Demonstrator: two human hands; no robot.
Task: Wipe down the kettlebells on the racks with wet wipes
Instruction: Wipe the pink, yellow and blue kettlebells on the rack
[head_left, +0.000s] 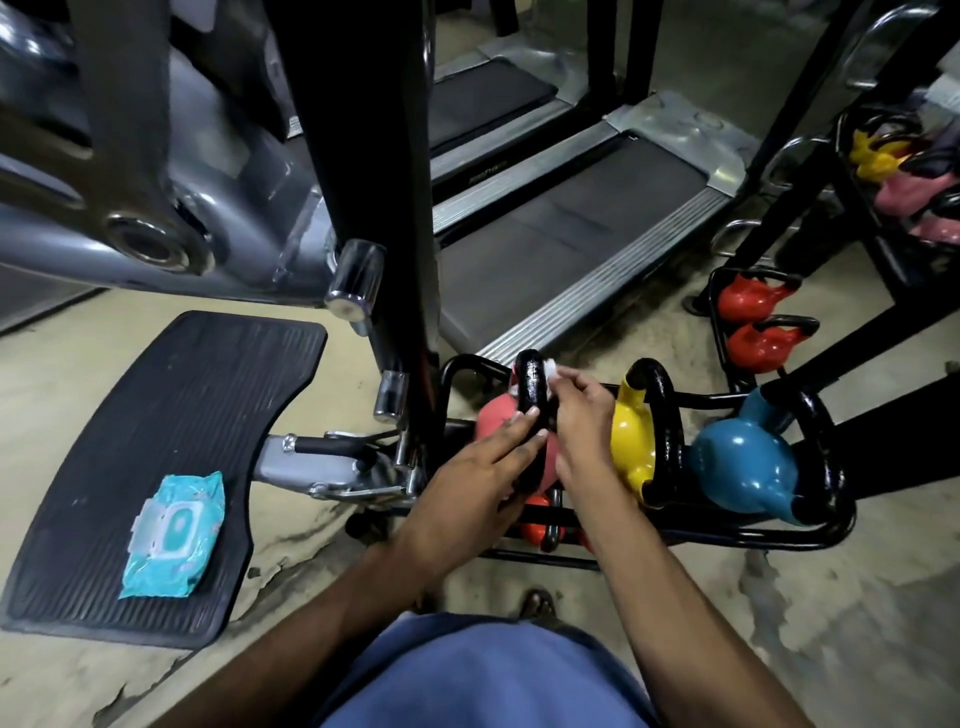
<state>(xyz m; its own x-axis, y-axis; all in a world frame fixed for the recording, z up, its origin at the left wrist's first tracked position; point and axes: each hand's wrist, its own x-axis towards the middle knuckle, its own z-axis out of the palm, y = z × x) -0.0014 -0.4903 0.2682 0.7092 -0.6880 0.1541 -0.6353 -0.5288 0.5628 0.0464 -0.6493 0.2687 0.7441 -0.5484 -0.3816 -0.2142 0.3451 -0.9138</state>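
Note:
A pink kettlebell (493, 421) with a black handle (531, 379) sits at the left end of a low black rack (727, 540). My left hand (467, 478) holds the lower part of that handle, fingers around it. My right hand (576, 415) pinches a white wet wipe (550, 370) against the handle's top right side. To the right on the same rack stand a yellow kettlebell (631, 441) and a blue kettlebell (743, 467). An orange kettlebell (537, 522) shows on the lower tier, mostly hidden by my arms.
A teal pack of wet wipes (174, 527) lies on a black ribbed footplate (156, 441) at left. A black machine post (384, 208) rises beside the rack. Two red kettlebells (753, 322) sit on a second rack at right, treadmills (571, 218) behind.

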